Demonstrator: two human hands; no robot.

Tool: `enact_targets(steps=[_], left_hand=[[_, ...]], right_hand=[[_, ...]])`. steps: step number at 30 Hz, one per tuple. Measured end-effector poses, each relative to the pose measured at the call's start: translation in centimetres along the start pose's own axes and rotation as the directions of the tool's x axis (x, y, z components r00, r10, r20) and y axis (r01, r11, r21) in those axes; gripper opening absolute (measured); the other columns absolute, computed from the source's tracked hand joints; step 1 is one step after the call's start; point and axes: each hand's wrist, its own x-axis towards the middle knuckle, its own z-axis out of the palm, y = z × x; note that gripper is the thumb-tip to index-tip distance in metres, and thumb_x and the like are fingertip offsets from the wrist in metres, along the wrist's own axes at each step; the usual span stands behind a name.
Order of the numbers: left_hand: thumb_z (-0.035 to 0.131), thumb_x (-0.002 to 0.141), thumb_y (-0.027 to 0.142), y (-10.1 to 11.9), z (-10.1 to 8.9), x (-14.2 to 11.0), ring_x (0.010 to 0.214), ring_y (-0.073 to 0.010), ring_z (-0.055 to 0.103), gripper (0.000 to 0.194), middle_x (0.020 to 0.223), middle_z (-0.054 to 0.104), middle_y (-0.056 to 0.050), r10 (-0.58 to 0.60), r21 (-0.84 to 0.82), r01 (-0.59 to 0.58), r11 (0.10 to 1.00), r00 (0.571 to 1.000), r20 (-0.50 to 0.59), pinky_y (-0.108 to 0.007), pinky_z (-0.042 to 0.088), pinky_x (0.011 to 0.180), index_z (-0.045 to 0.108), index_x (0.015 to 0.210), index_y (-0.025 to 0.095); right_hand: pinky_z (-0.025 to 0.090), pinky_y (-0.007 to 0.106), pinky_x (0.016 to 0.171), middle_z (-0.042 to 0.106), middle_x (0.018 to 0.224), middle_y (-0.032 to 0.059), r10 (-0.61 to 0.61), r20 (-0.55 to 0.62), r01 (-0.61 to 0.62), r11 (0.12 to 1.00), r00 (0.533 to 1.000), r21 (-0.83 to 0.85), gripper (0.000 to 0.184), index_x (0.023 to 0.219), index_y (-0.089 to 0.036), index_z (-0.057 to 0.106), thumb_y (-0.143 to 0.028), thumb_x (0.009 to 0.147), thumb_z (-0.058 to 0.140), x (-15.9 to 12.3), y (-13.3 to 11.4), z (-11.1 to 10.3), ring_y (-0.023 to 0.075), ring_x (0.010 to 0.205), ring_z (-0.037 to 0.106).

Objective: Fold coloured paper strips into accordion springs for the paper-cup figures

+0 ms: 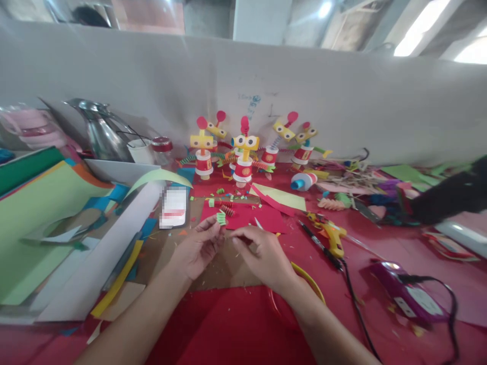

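My left hand pinches a small folded green paper strip between thumb and fingertips. Close beside it, my right hand is curled with its fingers pressed together, and a thin white sliver sticks up from it near a red paper sheet. Both hands hover over a brown cardboard piece on the red table. More little accordion-folded paper bits lie on the red sheet just beyond my fingers.
Several paper-cup figures stand at the back wall. A yellow glue gun and a black pen lie right of my hands. A purple device with cord is further right. Coloured paper sheets pile at left. A metal kettle stands behind.
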Motion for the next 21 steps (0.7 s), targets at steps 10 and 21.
enact_targets(steps=[10,21], left_hand=[[0.070,0.060,-0.005,-0.2,0.4,0.0,0.066,-0.0114,0.065,0.021,0.071,0.069,-0.004,0.092,0.068,-0.094,0.993,0.995,0.024,-0.020,0.054,0.064,0.069,0.073,0.012],[0.075,0.063,0.008,0.3,0.1,0.2,0.069,-0.0103,0.063,0.016,0.074,0.066,-0.003,0.154,0.158,-0.158,0.975,0.987,0.035,-0.020,0.051,0.067,0.068,0.077,0.012]], right_hand=[[0.044,0.042,0.081,0.066,0.097,0.0202,0.483,-0.461,-0.668,0.533,0.744,-0.519,0.023,0.096,-0.011,0.062,-0.026,0.080,0.053,-3.2,8.9,-12.3,0.0342,0.097,0.061],[0.043,0.028,0.047,0.059,0.050,0.0039,0.661,-0.490,-0.739,0.672,0.568,0.051,0.012,0.060,-0.019,0.056,-0.021,0.056,0.066,-4.2,14.2,-14.9,0.0233,0.057,0.062]])
